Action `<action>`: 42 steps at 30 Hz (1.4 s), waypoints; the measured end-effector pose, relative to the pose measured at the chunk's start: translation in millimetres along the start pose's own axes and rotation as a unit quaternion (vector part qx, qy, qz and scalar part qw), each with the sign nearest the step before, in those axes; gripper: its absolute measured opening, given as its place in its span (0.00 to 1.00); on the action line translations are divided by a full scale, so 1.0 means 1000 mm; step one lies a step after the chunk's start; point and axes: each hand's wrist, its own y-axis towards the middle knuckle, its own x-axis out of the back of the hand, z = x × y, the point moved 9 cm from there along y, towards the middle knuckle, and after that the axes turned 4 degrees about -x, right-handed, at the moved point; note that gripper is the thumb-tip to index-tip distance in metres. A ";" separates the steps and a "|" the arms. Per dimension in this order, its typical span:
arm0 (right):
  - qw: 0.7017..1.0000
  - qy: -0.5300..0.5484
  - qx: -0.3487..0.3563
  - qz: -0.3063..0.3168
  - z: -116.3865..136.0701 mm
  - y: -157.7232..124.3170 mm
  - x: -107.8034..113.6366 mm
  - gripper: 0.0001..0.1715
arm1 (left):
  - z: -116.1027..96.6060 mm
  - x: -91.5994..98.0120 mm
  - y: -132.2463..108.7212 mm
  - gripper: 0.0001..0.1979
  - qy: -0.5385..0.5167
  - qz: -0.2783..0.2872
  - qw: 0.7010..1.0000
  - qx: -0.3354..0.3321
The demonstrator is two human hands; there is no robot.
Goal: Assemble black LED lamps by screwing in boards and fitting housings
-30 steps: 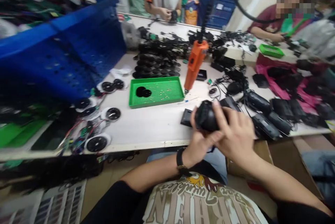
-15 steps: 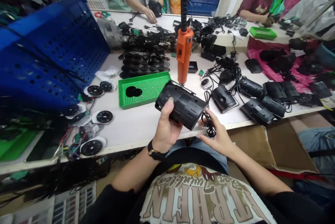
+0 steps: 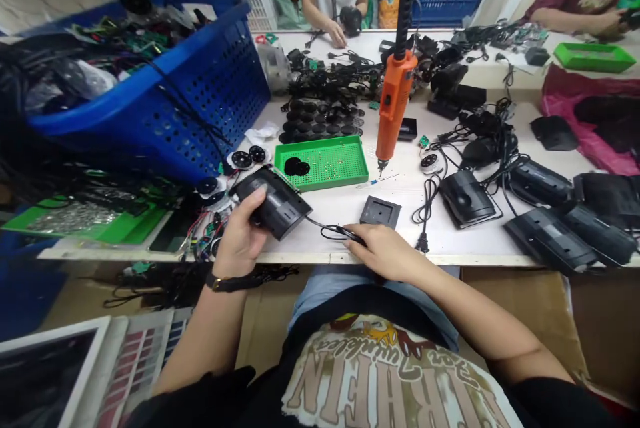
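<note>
My left hand (image 3: pixel 245 231) grips a black plastic housing (image 3: pixel 275 205) with slots along its side, held tilted over the table's front left. A black cable (image 3: pixel 335 231) runs from the housing to my right hand (image 3: pixel 383 248), whose fingers are closed around its looped part. Just behind my right hand lies a square black fixture block (image 3: pixel 381 210). An orange electric screwdriver (image 3: pixel 395 108) hangs bit down above the table, and a small blue-handled screwdriver (image 3: pixel 373 182) lies beneath it. Beyond the housing sits a green tray (image 3: pixel 325 178) holding small screws and black discs.
A blue basket (image 3: pixel 165 75) heaped with parts stands at left, beside speakers (image 3: pixel 243 160) with wires. Several similar black housings (image 3: pixel 465 196) and cables lie at right, near a pink bag (image 3: pixel 565 101). Across the table, a person's hand (image 3: pixel 337 35) is beside a black part.
The housing has moved left in my left hand. My right hand has closed on its cable and drawn it out to the right. The view has shifted, uncovering the fixture block.
</note>
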 end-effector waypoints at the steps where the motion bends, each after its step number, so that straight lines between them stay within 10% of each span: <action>1: 1.000 -0.024 -0.007 0.004 -0.002 0.006 -0.005 0.26 | 0.001 0.006 0.000 0.29 0.009 -0.008 1.000 -0.001; 13: 0.979 -0.198 -0.048 -0.024 -0.068 0.015 0.028 0.21 | 0.075 -0.029 -0.025 0.34 0.056 0.089 0.992 0.072; 25: 0.954 -0.289 -0.022 -0.078 -0.053 0.022 0.043 0.24 | 0.088 -0.021 -0.028 0.37 0.051 0.059 0.995 0.060; 32: 0.974 -0.126 0.040 -0.183 -0.042 -0.005 0.041 0.22 | 0.101 -0.028 -0.039 0.38 0.036 0.068 0.992 0.100; 42: 0.978 0.144 0.149 -0.035 -0.018 0.005 0.014 0.67 | 0.110 -0.051 -0.061 0.39 0.081 0.141 0.980 0.117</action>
